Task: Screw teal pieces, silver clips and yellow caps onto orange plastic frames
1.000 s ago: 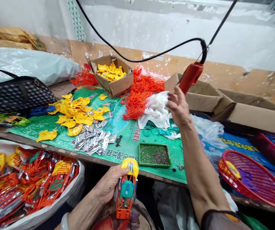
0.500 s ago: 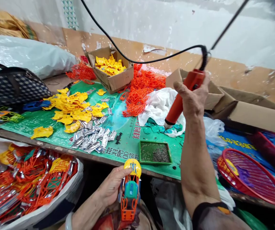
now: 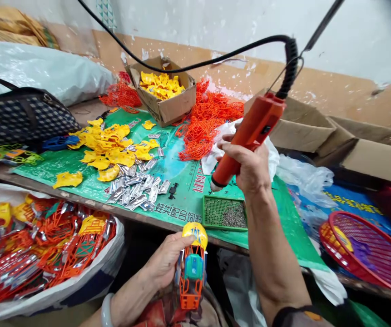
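Observation:
My left hand (image 3: 170,255) grips a toy car (image 3: 194,268) with a yellow front, an orange lattice frame and a teal piece in its middle. It is held over my lap, just off the table's front edge. My right hand (image 3: 251,165) is wrapped round a red electric screwdriver (image 3: 246,136), which hangs from a cord and points down to the left. Its tip is above the green tray (image 3: 212,225), where small dark screws (image 3: 234,215) lie in a heap. The tip and the car are well apart.
Yellow shells (image 3: 106,145) and silver plates (image 3: 141,188) lie in piles on the green sheet. Behind them are a carton (image 3: 175,109) of yellow parts and orange frames (image 3: 202,127). A sack (image 3: 118,254) of assembled pieces stands left, a red basket (image 3: 386,268) right. A black cable (image 3: 212,61) crosses above.
My right hand has brought the screwdriver left and nearer, away from the teal pieces by the white bag towards the green tray. The car stays in my left hand; the view has shifted slightly.

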A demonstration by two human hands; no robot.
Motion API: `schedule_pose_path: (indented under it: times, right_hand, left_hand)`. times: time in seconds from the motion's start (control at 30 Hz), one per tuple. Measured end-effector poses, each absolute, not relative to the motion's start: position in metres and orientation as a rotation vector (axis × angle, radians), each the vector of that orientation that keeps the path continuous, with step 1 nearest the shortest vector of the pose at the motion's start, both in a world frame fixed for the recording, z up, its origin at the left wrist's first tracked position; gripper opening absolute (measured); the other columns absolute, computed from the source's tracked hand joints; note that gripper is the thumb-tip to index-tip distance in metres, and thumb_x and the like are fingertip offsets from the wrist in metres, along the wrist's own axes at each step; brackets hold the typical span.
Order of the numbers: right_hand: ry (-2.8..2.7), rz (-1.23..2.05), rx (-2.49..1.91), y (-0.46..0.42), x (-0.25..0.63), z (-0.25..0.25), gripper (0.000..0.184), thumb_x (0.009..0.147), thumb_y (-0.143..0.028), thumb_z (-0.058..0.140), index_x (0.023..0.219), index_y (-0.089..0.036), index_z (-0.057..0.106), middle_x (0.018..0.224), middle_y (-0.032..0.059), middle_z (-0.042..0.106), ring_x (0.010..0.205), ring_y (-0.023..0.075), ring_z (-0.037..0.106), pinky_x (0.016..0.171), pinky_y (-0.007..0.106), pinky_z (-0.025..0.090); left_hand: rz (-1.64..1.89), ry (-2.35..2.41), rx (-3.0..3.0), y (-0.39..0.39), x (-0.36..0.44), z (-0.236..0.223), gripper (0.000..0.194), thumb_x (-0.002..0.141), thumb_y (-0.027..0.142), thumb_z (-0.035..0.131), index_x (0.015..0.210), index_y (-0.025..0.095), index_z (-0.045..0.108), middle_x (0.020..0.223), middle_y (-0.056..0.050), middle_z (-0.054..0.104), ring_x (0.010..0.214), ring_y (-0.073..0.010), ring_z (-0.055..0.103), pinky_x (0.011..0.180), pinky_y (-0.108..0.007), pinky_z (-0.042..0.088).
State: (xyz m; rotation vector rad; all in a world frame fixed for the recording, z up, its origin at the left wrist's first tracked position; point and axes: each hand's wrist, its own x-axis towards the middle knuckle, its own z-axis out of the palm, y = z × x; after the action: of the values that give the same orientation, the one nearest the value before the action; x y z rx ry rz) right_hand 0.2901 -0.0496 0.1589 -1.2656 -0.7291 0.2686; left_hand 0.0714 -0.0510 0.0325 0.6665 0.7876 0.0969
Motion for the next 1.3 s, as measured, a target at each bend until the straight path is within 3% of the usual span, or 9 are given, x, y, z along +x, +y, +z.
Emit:
schedule_pose_path:
  times: [0.1,0.23,0.33,0.47,0.87,1.3]
  right_hand:
    - [-0.671,0.329,-1.348,-0.059,0.279,0.157,0.047,0.053,-0.019,0.074,0.098,-0.021,0.059,0.091,0.0021,0.065,0.067,0.0182,0.061,0.057,0.037,0.053]
    - [-0.660,0.391,-1.395,-0.071,0.276,0.140,0.028,0.056,-0.021,0.074,0.080,-0.016,0.062,0.073,0.0016,0.064,0.062,0.0166,0.059,0.061,0.036,0.051]
    - [-0.640,0.318,-1.359,-0.079,0.277,0.123,0.034,0.059,-0.022,0.073,0.091,-0.017,0.063,0.066,-0.0024,0.061,0.056,0.0142,0.056,0.058,0.034,0.048]
    - [-0.585,0.257,-1.349,-0.087,0.278,0.106,0.040,0.060,-0.023,0.073,0.098,-0.017,0.062,0.067,-0.0032,0.061,0.057,0.0142,0.056,0.057,0.033,0.048]
    - [-0.570,0.199,-1.381,-0.091,0.272,0.091,0.013,0.060,-0.024,0.073,0.067,-0.017,0.064,0.063,-0.0013,0.062,0.054,0.0151,0.056,0.056,0.035,0.049]
    - [-0.546,0.203,-1.373,-0.091,0.272,0.088,0.015,0.059,-0.023,0.074,0.068,-0.017,0.063,0.063,-0.0011,0.063,0.054,0.0153,0.057,0.056,0.034,0.049]
  left_hand:
    - [0.102,0.786,0.653,-0.054,0.071,0.032,0.032,0.066,0.035,0.078,0.082,0.009,0.070,0.066,-0.006,0.069,0.052,-0.0137,0.062,0.050,-0.023,0.049]
    - [0.093,0.771,0.640,-0.060,0.070,0.031,0.033,0.072,0.036,0.075,0.090,0.009,0.070,0.068,-0.006,0.069,0.051,-0.0136,0.061,0.049,-0.023,0.048]
    - [0.078,0.744,0.642,-0.064,0.070,0.030,0.031,0.074,0.034,0.074,0.092,0.009,0.070,0.070,-0.006,0.068,0.052,-0.0121,0.060,0.050,-0.022,0.048]
    - [0.072,0.738,0.634,-0.065,0.070,0.026,0.032,0.076,0.035,0.072,0.093,0.009,0.071,0.071,-0.007,0.068,0.052,-0.0126,0.060,0.050,-0.024,0.049]
    - [0.066,0.760,0.596,-0.064,0.070,0.026,0.032,0.073,0.035,0.074,0.091,0.008,0.071,0.069,-0.009,0.070,0.053,-0.0155,0.063,0.052,-0.026,0.051]
    - [0.061,0.753,0.597,-0.059,0.072,0.029,0.028,0.073,0.030,0.075,0.089,0.007,0.073,0.072,-0.009,0.072,0.055,-0.0134,0.063,0.054,-0.023,0.051]
